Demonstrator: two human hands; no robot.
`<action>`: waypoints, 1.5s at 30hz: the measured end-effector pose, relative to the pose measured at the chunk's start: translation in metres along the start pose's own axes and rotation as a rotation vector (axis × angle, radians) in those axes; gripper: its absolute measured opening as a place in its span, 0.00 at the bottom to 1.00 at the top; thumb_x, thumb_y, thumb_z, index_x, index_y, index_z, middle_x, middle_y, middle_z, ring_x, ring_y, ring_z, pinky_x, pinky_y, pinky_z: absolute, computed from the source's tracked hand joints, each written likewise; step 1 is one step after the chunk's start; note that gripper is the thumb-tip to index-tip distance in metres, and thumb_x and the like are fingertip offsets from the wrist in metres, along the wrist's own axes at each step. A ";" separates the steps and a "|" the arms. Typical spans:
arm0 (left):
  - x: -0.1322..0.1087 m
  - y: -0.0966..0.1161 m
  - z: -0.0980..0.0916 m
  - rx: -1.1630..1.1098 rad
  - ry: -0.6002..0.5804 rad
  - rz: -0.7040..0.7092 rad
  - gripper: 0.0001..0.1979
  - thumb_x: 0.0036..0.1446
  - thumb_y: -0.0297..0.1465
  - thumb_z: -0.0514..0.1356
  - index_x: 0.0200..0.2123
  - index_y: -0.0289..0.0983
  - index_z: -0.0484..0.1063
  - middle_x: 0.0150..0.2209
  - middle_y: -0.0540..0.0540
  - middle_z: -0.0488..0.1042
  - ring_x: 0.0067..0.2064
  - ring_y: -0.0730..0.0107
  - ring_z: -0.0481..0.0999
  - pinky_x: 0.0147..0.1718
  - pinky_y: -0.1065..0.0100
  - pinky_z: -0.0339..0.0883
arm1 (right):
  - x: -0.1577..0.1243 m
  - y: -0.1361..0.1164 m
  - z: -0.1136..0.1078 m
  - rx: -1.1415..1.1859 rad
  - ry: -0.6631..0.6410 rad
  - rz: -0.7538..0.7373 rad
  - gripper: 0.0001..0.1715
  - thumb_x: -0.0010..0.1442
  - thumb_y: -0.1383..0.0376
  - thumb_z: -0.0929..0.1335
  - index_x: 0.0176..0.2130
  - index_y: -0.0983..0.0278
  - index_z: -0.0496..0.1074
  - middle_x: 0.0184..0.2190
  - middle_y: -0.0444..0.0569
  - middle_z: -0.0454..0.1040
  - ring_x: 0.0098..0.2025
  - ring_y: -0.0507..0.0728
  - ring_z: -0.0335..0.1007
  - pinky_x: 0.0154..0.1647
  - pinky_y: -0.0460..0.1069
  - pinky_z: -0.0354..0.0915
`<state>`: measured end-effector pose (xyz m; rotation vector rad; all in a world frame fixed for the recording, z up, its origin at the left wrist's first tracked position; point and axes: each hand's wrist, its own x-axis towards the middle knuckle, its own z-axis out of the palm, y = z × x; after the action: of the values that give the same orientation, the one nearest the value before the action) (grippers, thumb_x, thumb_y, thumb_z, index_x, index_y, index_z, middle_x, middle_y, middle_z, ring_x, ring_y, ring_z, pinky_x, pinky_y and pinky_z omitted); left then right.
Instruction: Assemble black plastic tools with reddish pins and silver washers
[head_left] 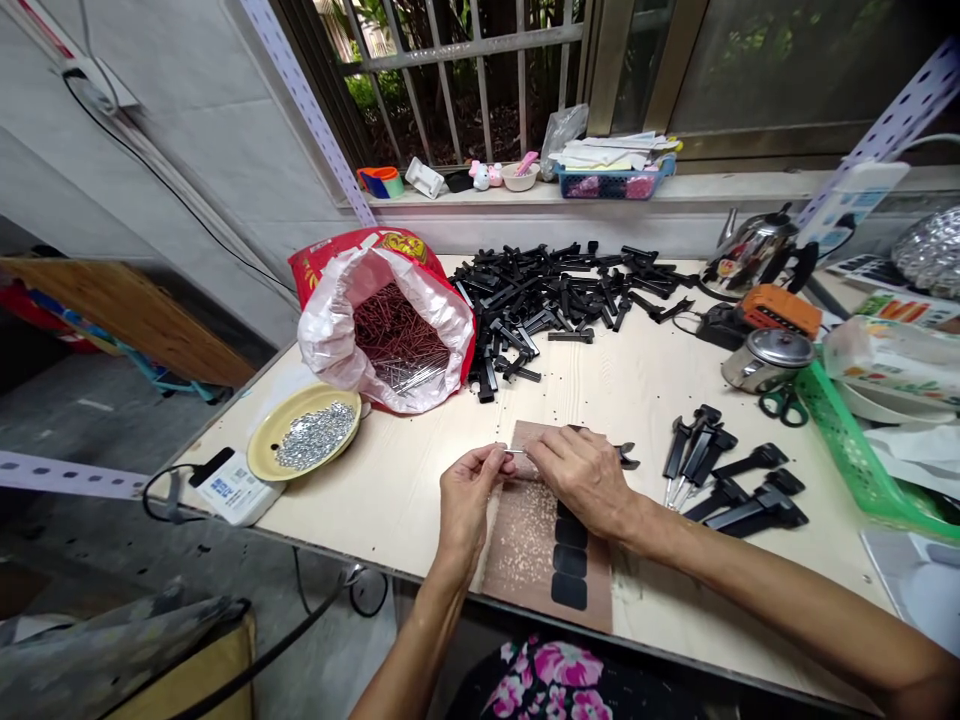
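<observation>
Over a brown board (506, 585) near the table's front edge, my two hands meet. My left hand (466, 492) is closed, thumb and fingers pinching the near end of a thin silvery metal rod (515, 452). The rod runs across to my right hand (583, 478), whose fingers are curled down over a black wrench-shaped plastic part (628, 456). Only the forked end of that part shows past the knuckles; the rest is hidden. Black square pads (570, 562) line the board's right side, and pale crumbs are scattered on it.
A red-and-white bag (322, 350) of brown and silvery rods stands behind left. A yellow plate (261, 445) holds small metal pieces. Black parts (555, 290) are heaped at the back; several finished-looking ones with rods (694, 450) lie right. Kettle (757, 250), scissors (784, 405) and green basket (847, 440) stand farther right.
</observation>
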<state>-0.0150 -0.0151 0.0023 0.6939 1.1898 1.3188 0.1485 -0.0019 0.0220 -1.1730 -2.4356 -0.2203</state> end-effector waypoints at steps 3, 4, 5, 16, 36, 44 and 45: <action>0.003 -0.001 -0.002 0.008 -0.027 -0.041 0.16 0.44 0.36 0.68 0.35 0.32 0.76 0.27 0.46 0.76 0.29 0.73 0.74 0.32 0.70 0.69 | -0.002 0.001 0.006 0.035 0.008 0.021 0.10 0.64 0.70 0.60 0.36 0.64 0.69 0.30 0.47 0.71 0.34 0.55 0.64 0.32 0.50 0.52; 0.004 -0.002 -0.003 0.008 -0.034 -0.054 0.16 0.44 0.36 0.68 0.35 0.31 0.76 0.28 0.46 0.76 0.28 0.73 0.74 0.32 0.70 0.69 | -0.003 0.002 0.007 0.043 0.008 0.022 0.09 0.64 0.69 0.61 0.36 0.63 0.69 0.30 0.47 0.71 0.34 0.55 0.64 0.32 0.50 0.52; 0.005 -0.002 -0.004 0.013 -0.040 -0.054 0.16 0.45 0.36 0.67 0.34 0.32 0.76 0.28 0.46 0.76 0.28 0.73 0.74 0.32 0.70 0.70 | -0.004 0.003 0.008 0.045 0.007 0.018 0.09 0.64 0.69 0.61 0.37 0.63 0.69 0.30 0.47 0.71 0.34 0.55 0.64 0.32 0.50 0.52; 0.007 -0.007 -0.007 0.139 -0.080 0.006 0.13 0.48 0.37 0.65 0.35 0.33 0.76 0.30 0.46 0.77 0.29 0.71 0.74 0.32 0.68 0.70 | -0.007 0.006 0.014 0.059 0.006 0.008 0.10 0.65 0.70 0.60 0.38 0.64 0.69 0.32 0.48 0.71 0.35 0.55 0.64 0.32 0.49 0.52; 0.003 -0.007 0.002 0.361 -0.235 -0.056 0.15 0.51 0.39 0.63 0.36 0.33 0.77 0.32 0.46 0.75 0.32 0.72 0.73 0.35 0.70 0.69 | -0.027 0.031 0.005 0.427 -0.177 0.179 0.13 0.67 0.62 0.58 0.42 0.62 0.69 0.35 0.47 0.70 0.36 0.52 0.66 0.32 0.46 0.61; 0.001 -0.025 0.006 0.591 -0.159 0.158 0.20 0.59 0.41 0.54 0.47 0.36 0.73 0.35 0.46 0.70 0.31 0.73 0.69 0.25 0.73 0.64 | -0.051 0.068 0.017 0.146 -0.111 0.282 0.14 0.66 0.65 0.59 0.34 0.64 0.70 0.31 0.50 0.69 0.36 0.56 0.62 0.32 0.49 0.61; 0.000 -0.026 0.006 0.613 -0.147 0.180 0.20 0.59 0.41 0.53 0.47 0.36 0.73 0.36 0.46 0.70 0.32 0.72 0.69 0.25 0.73 0.64 | -0.057 0.063 0.019 0.147 -0.102 0.229 0.14 0.66 0.67 0.59 0.34 0.65 0.70 0.30 0.50 0.68 0.35 0.55 0.62 0.30 0.48 0.61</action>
<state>-0.0003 -0.0182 -0.0202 1.3402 1.4457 1.0169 0.2231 0.0036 -0.0224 -1.4119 -2.3303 0.0874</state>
